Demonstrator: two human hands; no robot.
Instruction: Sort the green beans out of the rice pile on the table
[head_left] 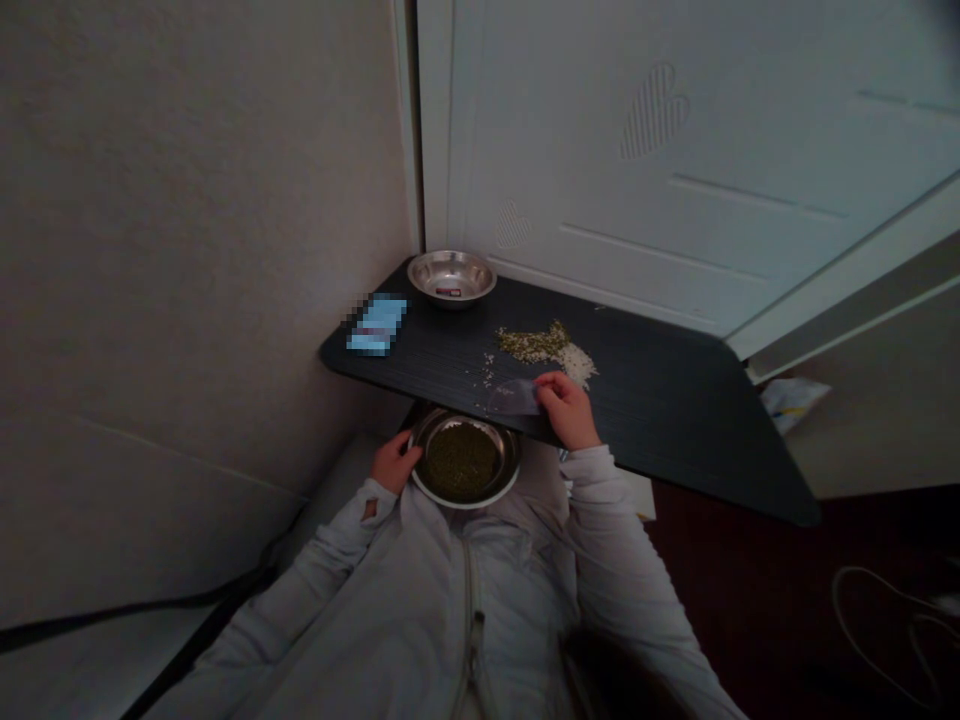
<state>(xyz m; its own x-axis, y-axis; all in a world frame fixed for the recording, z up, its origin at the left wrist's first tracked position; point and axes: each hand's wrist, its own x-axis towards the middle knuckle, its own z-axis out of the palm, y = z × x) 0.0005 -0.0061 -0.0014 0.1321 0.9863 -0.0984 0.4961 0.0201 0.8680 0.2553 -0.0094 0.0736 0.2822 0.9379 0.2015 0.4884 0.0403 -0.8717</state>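
White door [570,150] fills the back, top cut off by the frame; plain wall [210,200] on the left, also cut off. Person in a light zip jacket [420,620] seated, head out of view, dark blurred shape over the lower front, too unclear to name. Dark table [675,410] runs across in front, its legs not visible. Lower bowl [465,503], metal, sits in the lap at the table's near edge; part of its far rim is hidden by that edge. It holds small green grains [459,462], too fine to tell apart. Second metal bowl [450,262] stands upright at the table's back left, label inside unreadable. Left hand [395,463] is partly closed at the lower bowl's left rim, thumb over the edge, other fingers mostly hidden. Right hand [568,408] is closed in a pinch on the right end of a clear sheet [514,398], low over the table's near edge; whether the sheet touches the tabletop is hard to tell. Phone-like object [377,325], pixelated, lies at the table's left. Mixed green-and-pale heap [529,346] lies mid-table, touching a smaller white heap [576,363], whose near side is partly behind the right hand. Loose pale grains [489,370] lie scattered left of them.
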